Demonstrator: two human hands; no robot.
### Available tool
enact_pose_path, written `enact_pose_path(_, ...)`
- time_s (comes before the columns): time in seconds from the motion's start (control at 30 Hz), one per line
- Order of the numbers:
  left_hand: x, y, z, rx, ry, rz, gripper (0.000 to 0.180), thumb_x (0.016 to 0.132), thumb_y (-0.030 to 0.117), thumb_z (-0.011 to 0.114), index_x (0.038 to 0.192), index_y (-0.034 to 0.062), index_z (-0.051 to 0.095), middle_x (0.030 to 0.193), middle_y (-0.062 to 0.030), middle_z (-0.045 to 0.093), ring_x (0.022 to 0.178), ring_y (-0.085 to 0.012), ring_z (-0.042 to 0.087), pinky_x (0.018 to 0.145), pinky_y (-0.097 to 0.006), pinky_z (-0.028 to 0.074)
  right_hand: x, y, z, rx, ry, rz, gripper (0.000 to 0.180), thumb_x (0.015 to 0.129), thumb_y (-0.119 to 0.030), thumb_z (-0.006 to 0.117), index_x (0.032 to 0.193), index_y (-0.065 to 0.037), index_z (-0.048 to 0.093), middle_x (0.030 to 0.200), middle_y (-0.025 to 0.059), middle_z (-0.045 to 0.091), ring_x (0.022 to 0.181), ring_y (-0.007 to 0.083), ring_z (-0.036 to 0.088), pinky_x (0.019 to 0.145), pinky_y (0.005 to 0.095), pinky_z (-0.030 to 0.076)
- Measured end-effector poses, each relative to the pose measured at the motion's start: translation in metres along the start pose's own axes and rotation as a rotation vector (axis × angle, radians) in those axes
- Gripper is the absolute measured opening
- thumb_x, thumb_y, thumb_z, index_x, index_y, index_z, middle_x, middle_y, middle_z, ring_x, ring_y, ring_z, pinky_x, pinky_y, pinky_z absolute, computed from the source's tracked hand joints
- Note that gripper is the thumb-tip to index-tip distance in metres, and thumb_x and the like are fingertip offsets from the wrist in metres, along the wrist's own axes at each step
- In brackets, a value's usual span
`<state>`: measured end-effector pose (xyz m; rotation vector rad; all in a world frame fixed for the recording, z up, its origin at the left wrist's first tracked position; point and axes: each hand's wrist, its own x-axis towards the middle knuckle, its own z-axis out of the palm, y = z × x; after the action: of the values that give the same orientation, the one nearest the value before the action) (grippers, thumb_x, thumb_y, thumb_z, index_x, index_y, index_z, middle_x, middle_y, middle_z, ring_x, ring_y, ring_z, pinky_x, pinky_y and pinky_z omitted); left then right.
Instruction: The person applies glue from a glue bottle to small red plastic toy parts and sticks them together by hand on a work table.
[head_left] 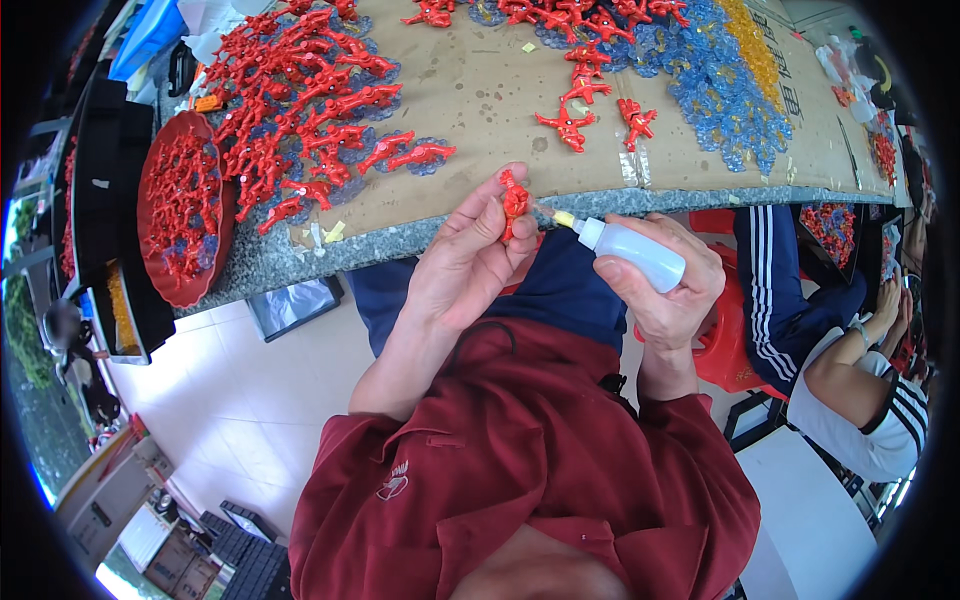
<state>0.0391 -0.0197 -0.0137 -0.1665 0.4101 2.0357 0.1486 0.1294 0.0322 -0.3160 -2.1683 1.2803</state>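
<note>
A small red plastic figure (514, 203) is pinched between the thumb and fingers of my left hand (462, 258), just off the table's near edge. My right hand (690, 290) is wrapped round a pale translucent squeeze bottle (645, 255), tipped on its side. Its narrow nozzle with a yellow band (563, 218) points left at the red figure; whether the tip touches it I cannot tell. On the cardboard beyond my hands lie a few loose red figures (566, 127), one of them (636, 122) beside a strip of clear tape.
Cardboard (460, 110) covers the stone-topped table. Many red figures on clear blue discs (330, 110) spread at the left, near a red tray (150, 215) of similar pieces. Piles of blue discs (735, 110) and yellow pieces (755, 50) lie far right. Another person (850, 380) sits at the right.
</note>
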Motion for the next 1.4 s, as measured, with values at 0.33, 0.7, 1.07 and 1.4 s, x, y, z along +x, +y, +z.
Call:
enact_pose_path(0.33,-0.002,0.001,0.004,0.052,0.018,-0.005,0.042,0.089,0.013,0.052,0.127,0.0009,0.040,0.093,-0.0077,0.051,0.077,-0.0137,0.049,0.070,-0.024,0.043,0.003,-0.002,-0.002,0.061,-0.053,0.045,0.032,0.062,-0.014,0.078,0.087,0.002,0.066,0.067,0.0084,0.061,0.057,0.0133,0.056,0.052,0.0229,0.041)
enact_pose_path(0.7,-0.007,0.002,-0.005,0.027,-0.021,0.026,0.032,0.088,0.008,0.053,0.119,0.0010,0.048,0.093,-0.0090,0.054,0.081,-0.0173,0.050,0.075,-0.027,0.044,0.016,0.026,0.012,-0.033,0.034,0.019,0.032,0.066,-0.003,0.071,0.097,-0.001,0.062,0.087,0.0086,0.063,0.078,0.0175,0.058,0.070,0.0267,0.045)
enact_pose_path(1.07,-0.010,0.003,-0.009,0.072,-0.010,0.019,0.028,0.088,0.007,0.051,0.116,0.0049,0.049,0.102,-0.0121,0.055,0.087,-0.0207,0.054,0.078,-0.028,0.046,0.037,0.044,0.041,-0.148,0.171,-0.059,0.027,0.070,-0.006,0.069,0.095,-0.002,0.062,0.089,0.0103,0.063,0.078,0.0210,0.061,0.072,0.0294,0.046)
enact_pose_path(1.4,-0.002,-0.007,-0.002,0.105,-0.016,-0.036,0.027,0.089,0.008,0.050,0.116,0.0045,0.050,0.100,-0.0120,0.055,0.085,-0.0201,0.054,0.075,-0.030,0.047,0.064,0.092,-0.024,-0.763,0.387,-0.018,0.015,0.071,-0.013,0.068,0.083,-0.006,0.063,0.075,0.0081,0.056,0.075,0.0250,0.052,0.068,0.0358,0.042)
